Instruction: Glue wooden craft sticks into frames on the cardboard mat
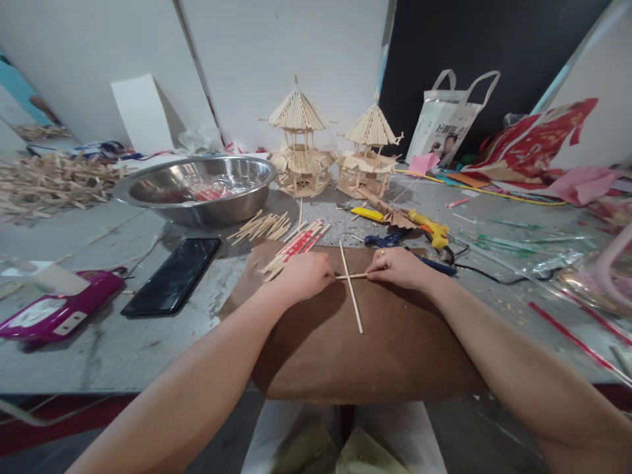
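Observation:
Two thin wooden sticks form a cross above a brown sheet (365, 368) on the table. The crosswise wooden stick (340, 277) has its left end pinched in my left hand (309, 273) and its right end in my right hand (395, 268), which wears a ring. Over it lies the lengthwise wooden stick (354, 303), which neither hand grips. Just beyond my left hand is a bundle of sticks in red-and-white paper wrappers (299, 242). Behind that rests a pile of loose sticks (264, 225).
Two pagoda models (297, 112) made of sticks stand at the back. A steel basin (207, 204) holds plastic-wrapped items. Left are a black phone (171, 276) and a purple power strip (64, 306). A yellow glue gun (429, 227), blue-handled pliers (388, 239) and a yellow cutter (368, 214) lie right.

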Available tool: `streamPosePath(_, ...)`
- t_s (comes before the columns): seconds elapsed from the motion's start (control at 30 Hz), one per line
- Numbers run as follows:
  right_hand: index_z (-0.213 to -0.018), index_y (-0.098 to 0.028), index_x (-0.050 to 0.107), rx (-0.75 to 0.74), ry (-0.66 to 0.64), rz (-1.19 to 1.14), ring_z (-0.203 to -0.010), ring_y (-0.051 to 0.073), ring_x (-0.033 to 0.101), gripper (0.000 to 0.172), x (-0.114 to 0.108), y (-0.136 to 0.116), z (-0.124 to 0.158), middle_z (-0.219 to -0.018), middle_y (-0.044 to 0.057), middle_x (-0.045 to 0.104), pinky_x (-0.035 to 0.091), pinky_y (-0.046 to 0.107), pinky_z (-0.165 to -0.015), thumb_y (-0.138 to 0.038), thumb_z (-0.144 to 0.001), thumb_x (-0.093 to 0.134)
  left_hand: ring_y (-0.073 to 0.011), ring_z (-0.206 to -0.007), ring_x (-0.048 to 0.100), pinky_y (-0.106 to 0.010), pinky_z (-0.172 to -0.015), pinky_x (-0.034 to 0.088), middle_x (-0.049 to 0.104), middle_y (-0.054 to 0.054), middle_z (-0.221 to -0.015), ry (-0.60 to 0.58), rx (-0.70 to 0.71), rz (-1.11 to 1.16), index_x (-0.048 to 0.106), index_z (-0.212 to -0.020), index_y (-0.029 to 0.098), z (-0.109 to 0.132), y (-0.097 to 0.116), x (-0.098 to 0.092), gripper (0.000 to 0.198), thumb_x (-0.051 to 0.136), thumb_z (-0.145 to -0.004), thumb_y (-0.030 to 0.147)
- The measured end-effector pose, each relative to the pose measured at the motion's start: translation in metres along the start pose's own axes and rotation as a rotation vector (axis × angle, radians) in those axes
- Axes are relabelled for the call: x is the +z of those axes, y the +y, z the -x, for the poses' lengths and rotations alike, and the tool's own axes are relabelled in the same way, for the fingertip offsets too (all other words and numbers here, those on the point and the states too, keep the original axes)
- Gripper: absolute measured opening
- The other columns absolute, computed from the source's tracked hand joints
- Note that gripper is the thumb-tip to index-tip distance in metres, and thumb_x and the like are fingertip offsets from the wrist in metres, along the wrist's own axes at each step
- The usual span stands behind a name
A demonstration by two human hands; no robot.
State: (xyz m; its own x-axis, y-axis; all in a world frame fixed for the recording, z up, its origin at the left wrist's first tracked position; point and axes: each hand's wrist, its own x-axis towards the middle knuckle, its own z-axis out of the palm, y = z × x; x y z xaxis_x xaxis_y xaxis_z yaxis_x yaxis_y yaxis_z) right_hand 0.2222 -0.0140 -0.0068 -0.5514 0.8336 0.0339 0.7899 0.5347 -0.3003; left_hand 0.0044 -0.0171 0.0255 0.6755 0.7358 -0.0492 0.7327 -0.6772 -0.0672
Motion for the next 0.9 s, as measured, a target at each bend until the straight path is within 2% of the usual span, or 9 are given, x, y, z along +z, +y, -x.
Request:
streamPosePath(0.33, -0.086, -0.024, 0.068, -0.016, 0.004, 0.06, -0.066, 0.01, 0.05, 0.022, -0.0001, -0.002, 0.0002, -0.074, 0.001, 0.058, 0.032, 0.021, -0.059, -0.031, -0.074, 0.05, -0.0136, -0.071, 0.054, -0.022, -0.053, 0.035, 0.059, -0.002, -0.082, 0.008, 0.007, -0.005, 0.065, -0.073, 0.022, 0.0, 0.0007, 0.0011, 0.026, 0.039, -0.075, 0.023)
streamPosePath(0.53, -0.085, -0.025, 0.067, -0.007, 0.006, 0.096, -0.067, 0.011, 0.05, 0.021, -0.0007, -0.0038, 0.0002, -0.076, 0.001, 0.058, 0.031, 0.022, -0.058, -0.03, -0.075, 0.05, -0.0145, -0.078, 0.055, -0.021, -0.056, 0.036, 0.06, -0.002, -0.083, -0.003, -0.001, 0.001, 0.065, -0.074, 0.022, -0.0001, 0.0011, 0.0001, 0.026, 0.039, -0.076, 0.024)
streamPosePath(0.77, -0.085, -0.025, 0.067, -0.018, 0.014, 0.105, -0.067, 0.011, 0.05, 0.021, -0.0013, -0.0048, 0.0003, -0.077, 0.001, 0.059, 0.03, 0.022, -0.058, -0.03, -0.075, 0.05, -0.0145, -0.075, 0.054, -0.023, -0.062, 0.038, 0.06, -0.004, -0.08, 0.016, 0.056, 0.021, 0.065, -0.073, 0.02, -0.0009, 0.0008, 0.0014, 0.027, 0.038, -0.076, 0.021)
streamPosePath(0.9, -0.084, -0.025, 0.068, -0.031, 0.025, 0.082, -0.067, 0.01, 0.05, 0.02, -0.0001, -0.0039, 0.0003, -0.076, 0.001, 0.059, 0.031, 0.021, -0.058, -0.029, -0.075, 0.05, -0.0126, -0.067, 0.053, -0.022, -0.058, 0.037, 0.06, -0.003, -0.076, 0.033, 0.076, 0.026, 0.065, -0.07, 0.019, -0.0014, -0.0003, 0.0034, 0.026, 0.039, -0.076, 0.021)
